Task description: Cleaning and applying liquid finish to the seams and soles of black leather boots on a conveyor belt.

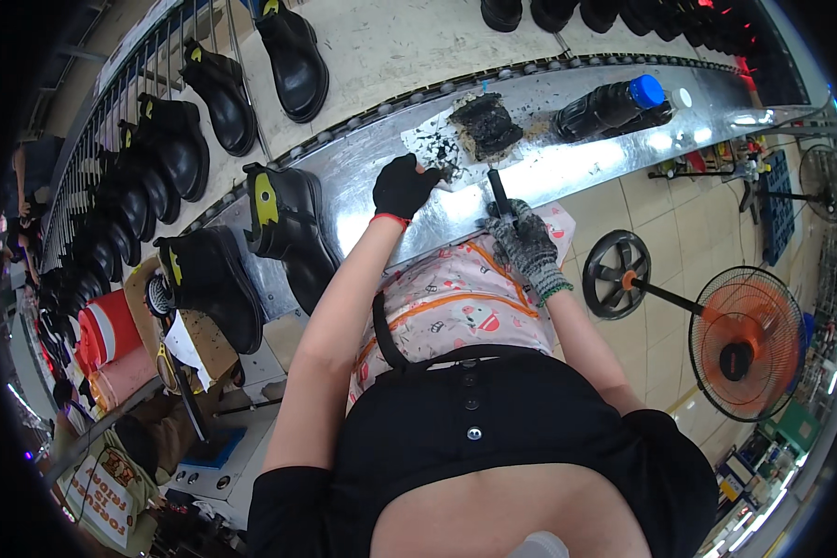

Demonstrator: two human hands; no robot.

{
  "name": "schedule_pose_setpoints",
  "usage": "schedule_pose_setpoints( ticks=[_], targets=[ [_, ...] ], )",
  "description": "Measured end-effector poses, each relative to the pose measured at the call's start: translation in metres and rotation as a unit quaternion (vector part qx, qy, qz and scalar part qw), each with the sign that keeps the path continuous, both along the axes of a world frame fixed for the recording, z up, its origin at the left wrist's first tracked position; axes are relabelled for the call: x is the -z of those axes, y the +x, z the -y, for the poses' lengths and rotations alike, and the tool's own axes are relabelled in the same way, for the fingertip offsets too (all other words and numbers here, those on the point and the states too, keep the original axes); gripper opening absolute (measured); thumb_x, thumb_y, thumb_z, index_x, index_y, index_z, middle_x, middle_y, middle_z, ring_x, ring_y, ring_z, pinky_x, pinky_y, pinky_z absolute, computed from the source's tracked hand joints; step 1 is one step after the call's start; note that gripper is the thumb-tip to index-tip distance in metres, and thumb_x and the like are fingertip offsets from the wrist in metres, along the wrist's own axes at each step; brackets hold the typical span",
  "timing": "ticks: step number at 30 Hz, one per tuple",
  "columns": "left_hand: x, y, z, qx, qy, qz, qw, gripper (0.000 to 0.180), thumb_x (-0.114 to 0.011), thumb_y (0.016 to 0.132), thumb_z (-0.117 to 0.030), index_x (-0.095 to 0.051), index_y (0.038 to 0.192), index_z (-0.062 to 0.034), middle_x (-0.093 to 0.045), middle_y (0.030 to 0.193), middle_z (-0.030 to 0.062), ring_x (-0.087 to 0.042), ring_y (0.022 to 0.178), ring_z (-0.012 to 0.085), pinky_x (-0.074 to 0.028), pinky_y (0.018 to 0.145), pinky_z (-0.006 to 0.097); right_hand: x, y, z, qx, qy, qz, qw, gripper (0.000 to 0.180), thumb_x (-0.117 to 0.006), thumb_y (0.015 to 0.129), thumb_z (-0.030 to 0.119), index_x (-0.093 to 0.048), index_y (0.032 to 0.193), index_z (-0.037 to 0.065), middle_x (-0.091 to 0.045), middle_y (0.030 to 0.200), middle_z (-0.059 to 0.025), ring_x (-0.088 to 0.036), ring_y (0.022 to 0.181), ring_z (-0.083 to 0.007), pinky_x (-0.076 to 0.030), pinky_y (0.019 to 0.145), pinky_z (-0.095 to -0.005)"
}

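My right hand (528,244), in a grey knitted glove, is closed around a slim black-handled tool (499,192). Its thin tip points away from me, just short of a dark, crumpled pad (486,126) smeared with black. To the left, my left hand (404,189) wears a black glove with the thumb tip bare. Its fingers are curled at the edge of a stained white sheet (428,139); whatever lies inside them is hidden. Left of that hand, a black ankle boot (293,228) with yellow-green lining leans on the metal ledge (363,153), beside another boot (216,284).
Beyond the ledge runs a conveyor (391,46) edged by a chain, carrying boots. Dark bottles, one with a blue cap (646,91), lie on the ledge's right. Racked boots (121,195) and a cardboard box (200,349) fill the left. A fan (744,344) stands right; another person (112,484) is lower left.
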State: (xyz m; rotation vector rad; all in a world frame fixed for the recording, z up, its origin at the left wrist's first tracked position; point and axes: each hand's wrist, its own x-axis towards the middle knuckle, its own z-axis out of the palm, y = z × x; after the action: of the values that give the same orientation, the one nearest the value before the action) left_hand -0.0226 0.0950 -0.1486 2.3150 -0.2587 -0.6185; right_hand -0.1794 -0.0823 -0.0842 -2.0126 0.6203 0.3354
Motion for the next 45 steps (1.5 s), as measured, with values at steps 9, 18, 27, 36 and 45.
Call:
schedule_pose_setpoints(
  ticks=[9,18,27,36,45],
  targets=[
    [-0.019,-0.037,0.007,-0.380,-0.452,-0.295,0.751,0.013,-0.041,0.093,-0.011,-0.041,0.103,-0.0026,-0.063,0.089,0.0223,-0.066,0.077,0.0307,-0.055,0.068,0.036,0.013,-0.009,0.008,-0.028,-0.100,0.052,0.993,0.041,-0.064,0.083,0.035,-0.056,0.109,0.003,-0.065,0.096,-0.0185,-0.062,0.089,-0.0332,-0.048,0.076,-0.0401],
    [-0.011,-0.041,0.015,-0.222,-0.453,-0.392,0.769,0.023,-0.040,0.092,-0.013,-0.048,0.103,0.0052,-0.054,0.114,0.0271,-0.058,0.105,0.0363,-0.050,0.089,0.041,0.004,0.008,0.005,-0.078,-0.148,-0.016,0.986,0.038,-0.059,0.086,0.036,-0.055,0.107,0.004,-0.062,0.095,-0.0210,-0.060,0.089,-0.0378,-0.047,0.075,-0.0447],
    [-0.013,-0.024,0.039,-0.203,-0.398,-0.453,0.771,0.026,-0.048,0.093,-0.023,-0.052,0.106,-0.0004,-0.058,0.107,0.0192,-0.060,0.097,0.0301,-0.051,0.085,0.039,-0.005,0.015,0.001,-0.125,-0.156,-0.032,0.979,0.040,-0.056,0.086,0.039,-0.053,0.107,0.005,-0.063,0.090,-0.0200,-0.061,0.085,-0.0377,-0.048,0.072,-0.0455],
    [0.004,-0.026,0.056,-0.255,-0.354,-0.356,0.826,0.022,-0.067,0.085,-0.022,-0.058,0.085,-0.0017,-0.060,0.085,0.0110,-0.064,0.076,0.0224,-0.055,0.067,0.032,0.000,0.011,-0.005,-0.155,-0.226,-0.008,0.962,0.037,-0.055,0.089,0.038,-0.057,0.109,0.006,-0.065,0.086,-0.0134,-0.064,0.069,-0.0265,-0.049,0.059,-0.0366],
    [-0.002,-0.024,0.062,-0.275,-0.358,-0.367,0.813,0.018,-0.063,0.085,-0.016,-0.055,0.085,-0.0004,-0.059,0.086,0.0119,-0.066,0.080,0.0247,-0.054,0.065,0.030,-0.013,0.005,0.000,0.018,0.197,-0.103,0.975,0.030,-0.054,0.089,0.035,-0.058,0.097,0.006,-0.055,0.070,-0.0088,-0.052,0.059,-0.0223,-0.044,0.054,-0.0342]
  ],
)
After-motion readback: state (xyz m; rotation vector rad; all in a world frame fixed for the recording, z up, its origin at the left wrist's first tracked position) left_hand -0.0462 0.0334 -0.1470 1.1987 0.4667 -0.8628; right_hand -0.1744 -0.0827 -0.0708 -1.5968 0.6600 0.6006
